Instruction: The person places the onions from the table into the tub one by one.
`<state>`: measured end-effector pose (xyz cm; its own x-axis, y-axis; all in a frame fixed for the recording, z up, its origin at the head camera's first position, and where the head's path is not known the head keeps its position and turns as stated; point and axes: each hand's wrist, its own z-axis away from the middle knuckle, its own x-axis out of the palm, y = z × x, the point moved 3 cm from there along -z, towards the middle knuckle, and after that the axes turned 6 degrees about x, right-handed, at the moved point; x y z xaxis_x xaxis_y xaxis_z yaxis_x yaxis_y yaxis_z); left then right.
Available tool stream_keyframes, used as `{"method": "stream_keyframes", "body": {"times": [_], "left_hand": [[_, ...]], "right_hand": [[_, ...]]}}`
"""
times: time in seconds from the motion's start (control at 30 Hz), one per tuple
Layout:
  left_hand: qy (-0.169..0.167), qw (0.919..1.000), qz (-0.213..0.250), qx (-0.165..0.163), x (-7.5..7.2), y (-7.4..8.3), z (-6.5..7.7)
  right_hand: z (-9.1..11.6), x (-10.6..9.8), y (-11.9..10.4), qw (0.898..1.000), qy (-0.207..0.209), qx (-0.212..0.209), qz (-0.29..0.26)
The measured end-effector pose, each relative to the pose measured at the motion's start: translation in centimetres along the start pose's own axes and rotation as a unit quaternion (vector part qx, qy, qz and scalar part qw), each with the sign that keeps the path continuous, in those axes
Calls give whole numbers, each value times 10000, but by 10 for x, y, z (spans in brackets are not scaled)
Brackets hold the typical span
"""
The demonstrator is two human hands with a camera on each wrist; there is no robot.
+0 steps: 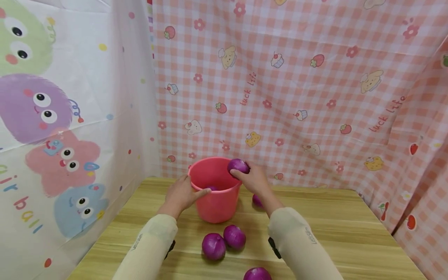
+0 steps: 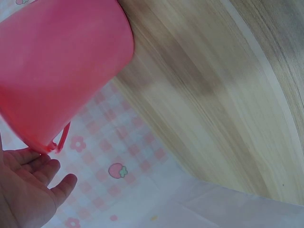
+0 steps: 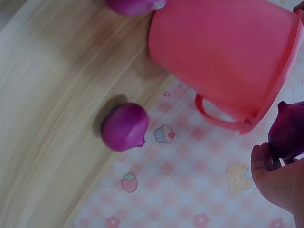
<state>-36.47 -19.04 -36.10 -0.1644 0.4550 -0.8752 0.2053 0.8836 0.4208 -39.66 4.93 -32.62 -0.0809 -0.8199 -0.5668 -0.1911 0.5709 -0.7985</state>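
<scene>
A pink bucket [image 1: 217, 206] stands upright near the table's far edge, its handle [image 3: 216, 118] hanging down the side. My left hand [image 1: 181, 193] grips the bucket's near-left rim, thumb over the edge; in the left wrist view the left hand [image 2: 33, 185] has its fingertips at the rim. Over the right side of the rim, my right hand [image 1: 254, 180] holds a purple onion [image 1: 238, 167] between thumb and fingers. The held onion [image 3: 289, 130] also shows at the right edge of the right wrist view. Inside the bucket, part of another onion [image 1: 212, 188] shows.
Two onions, one [image 1: 214, 246] beside another [image 1: 235, 237], lie in front of the bucket on the wooden table [image 1: 315, 233]. A further onion [image 1: 257, 274] sits at the near edge of view, and one [image 1: 257, 200] lies behind the right wrist. Patterned curtains [image 1: 297, 89] hang behind.
</scene>
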Motion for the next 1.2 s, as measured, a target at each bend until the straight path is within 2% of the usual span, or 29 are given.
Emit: {"method": "stream_keyframes", "body": {"times": [0.3,0.47,0.67,0.8,1.07,1.2], "left_hand": [[29,9999,-131,73,1,-1,-1],[35,9999,-129,20,3,-2,-2],[50,10000,-67,5,3,-3,-2],[86,9999,-48,19,2,-3,-1],[86,9999,16,-51,1,1,1],[88,9999,-19,-57,1,0,1]], "right_hand": [[5,18,-9,9972,-414,365,-499],[5,22,-8,9971,-485,335,-480],[8,21,-4,9947,-497,507,-740],[8,17,0,9947,-429,413,-837],[8,6,18,9991,-184,266,-257],[9,0,28,9996,-138,208,-139]]}}
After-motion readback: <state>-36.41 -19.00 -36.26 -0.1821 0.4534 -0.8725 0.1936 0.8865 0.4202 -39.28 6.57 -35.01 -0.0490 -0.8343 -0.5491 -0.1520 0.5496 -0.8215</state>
